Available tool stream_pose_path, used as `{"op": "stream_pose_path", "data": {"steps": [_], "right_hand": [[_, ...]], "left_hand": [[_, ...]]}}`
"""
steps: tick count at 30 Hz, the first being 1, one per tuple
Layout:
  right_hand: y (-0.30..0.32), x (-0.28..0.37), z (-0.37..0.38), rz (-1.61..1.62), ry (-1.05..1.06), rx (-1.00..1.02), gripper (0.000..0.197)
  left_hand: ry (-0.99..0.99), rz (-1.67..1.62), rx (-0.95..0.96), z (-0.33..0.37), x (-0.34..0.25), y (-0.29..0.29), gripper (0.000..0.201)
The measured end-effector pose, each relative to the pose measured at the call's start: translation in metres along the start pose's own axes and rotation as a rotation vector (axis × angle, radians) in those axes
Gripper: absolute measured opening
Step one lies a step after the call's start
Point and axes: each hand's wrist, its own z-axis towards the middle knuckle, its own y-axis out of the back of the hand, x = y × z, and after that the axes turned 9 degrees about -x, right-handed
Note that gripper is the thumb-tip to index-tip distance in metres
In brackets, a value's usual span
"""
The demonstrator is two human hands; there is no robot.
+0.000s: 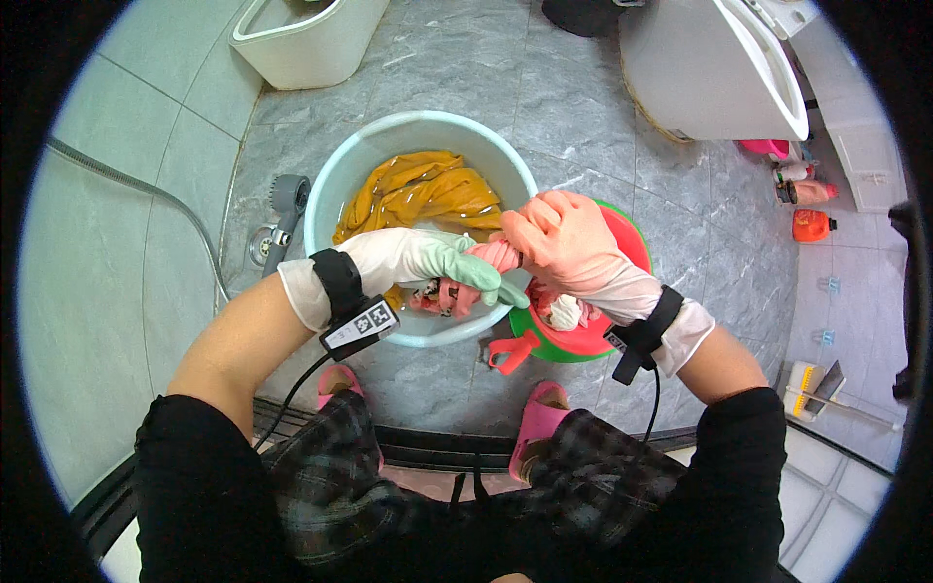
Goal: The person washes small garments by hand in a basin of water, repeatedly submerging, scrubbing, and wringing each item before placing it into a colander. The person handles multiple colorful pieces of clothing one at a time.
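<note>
Both my hands wear rubber gloves and grip a twisted pink cloth over the right side of a pale blue basin. My left hand, in a green and white glove, is closed round the cloth. A patterned end of it hangs below that hand. My right hand, in a pink and white glove, is clenched on the other end. Inside the basin a mustard-yellow garment lies in water. Partly under my right forearm stands a red and green basin with pink and white fabric in it.
An orange handle juts from the red and green basin. A shower head and a floor drain are left of the blue basin. White fixtures stand at the back. Bottles and a dustpan line the right wall.
</note>
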Motion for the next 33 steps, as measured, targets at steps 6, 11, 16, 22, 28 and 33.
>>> {"op": "stream_pose_path", "data": {"steps": [6, 11, 16, 22, 28, 33], "right_hand": [[-0.011, -0.013, -0.005, 0.194, -0.014, -0.120, 0.050], [-0.014, -0.005, -0.010, 0.233, -0.138, 0.308, 0.011], [-0.018, 0.014, -0.005, 0.457, -0.388, 0.426, 0.041], [-0.029, 0.022, -0.003, 1.121, -1.065, 0.754, 0.034], [-0.031, 0.022, 0.012, 1.475, -1.045, 0.687, 0.027], [-0.029, -0.010, -0.016, 1.609, -0.917, 0.668, 0.022]], "left_hand": [[-0.307, 0.100, -0.136, -0.006, -0.004, -0.030, 0.037], [-0.200, 0.251, -0.561, -0.013, -0.008, -0.054, 0.032], [0.184, 0.807, -0.901, 0.003, -0.016, -0.070, 0.027], [-0.057, 1.389, -1.180, 0.006, 0.006, -0.059, 0.025], [-0.037, 1.479, -1.244, 0.009, 0.021, -0.039, 0.029], [-0.272, 1.619, -1.229, 0.015, 0.028, -0.045, 0.033]]}}
